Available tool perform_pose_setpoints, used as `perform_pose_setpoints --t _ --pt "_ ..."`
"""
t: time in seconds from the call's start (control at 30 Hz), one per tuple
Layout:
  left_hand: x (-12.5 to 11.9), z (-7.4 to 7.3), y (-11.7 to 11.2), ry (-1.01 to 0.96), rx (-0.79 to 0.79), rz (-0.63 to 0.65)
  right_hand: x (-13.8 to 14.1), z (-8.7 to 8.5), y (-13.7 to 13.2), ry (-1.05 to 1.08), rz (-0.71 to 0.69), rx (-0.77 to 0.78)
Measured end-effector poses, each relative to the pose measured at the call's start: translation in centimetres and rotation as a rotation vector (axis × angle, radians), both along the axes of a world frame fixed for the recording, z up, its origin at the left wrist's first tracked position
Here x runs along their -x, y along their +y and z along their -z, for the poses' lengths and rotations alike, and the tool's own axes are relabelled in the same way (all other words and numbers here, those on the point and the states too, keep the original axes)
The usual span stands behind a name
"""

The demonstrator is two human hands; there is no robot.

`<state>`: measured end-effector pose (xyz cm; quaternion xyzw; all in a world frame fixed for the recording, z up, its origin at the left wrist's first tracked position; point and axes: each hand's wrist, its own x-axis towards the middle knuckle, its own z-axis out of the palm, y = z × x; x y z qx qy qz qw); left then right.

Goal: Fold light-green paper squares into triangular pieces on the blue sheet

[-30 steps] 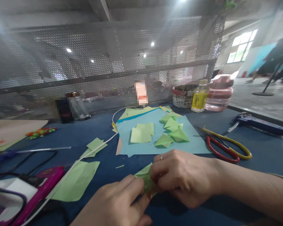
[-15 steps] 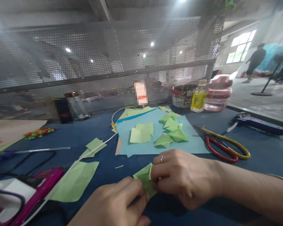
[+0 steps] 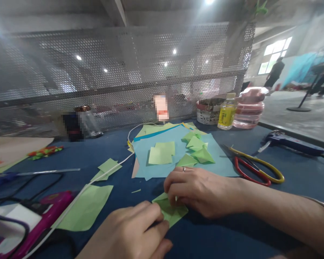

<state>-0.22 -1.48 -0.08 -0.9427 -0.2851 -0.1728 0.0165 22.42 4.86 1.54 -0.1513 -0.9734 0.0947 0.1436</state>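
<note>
A creased piece of green paper [image 3: 175, 213] lies close to me on the blue table. My left hand [image 3: 136, 228] is closed with its thumb and fingers on the paper's left side. From the upper right my right hand [image 3: 197, 192], wearing a ring, bends its fingertips onto the top of the same paper and covers part of it. Just beyond are several folded green paper pieces [image 3: 202, 155] on a light blue sheet [image 3: 151, 172], beside flat green squares [image 3: 160, 154].
Scissors [image 3: 259, 167] with red and yellow handles and a blue glue gun [image 3: 297, 142] lie right. Behind them stand a yellow-labelled bottle [image 3: 226, 113] and a pink jug [image 3: 250, 109]. At left are a magenta power strip [image 3: 48, 212], a white cable [image 3: 90, 183] and green paper [image 3: 86, 208].
My right hand has shifted left and up over the green paper, and its fingers now press on top. The raised flap lies flatter, showing more of the paper's right corner.
</note>
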Motion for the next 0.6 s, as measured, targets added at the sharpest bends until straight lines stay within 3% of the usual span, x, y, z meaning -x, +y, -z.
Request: perform_pose_setpoints --t 0.43,0.6 --pt "-0.39 -0.05 -0.16 -0.175 -0.070 -0.080 0.21 0.70 -0.57 0.163 0.055 0.073" --pt "-0.30 0.17 0.11 -0.111 -0.060 -0.119 0.47 0.73 -0.62 0.180 0.055 0.132"
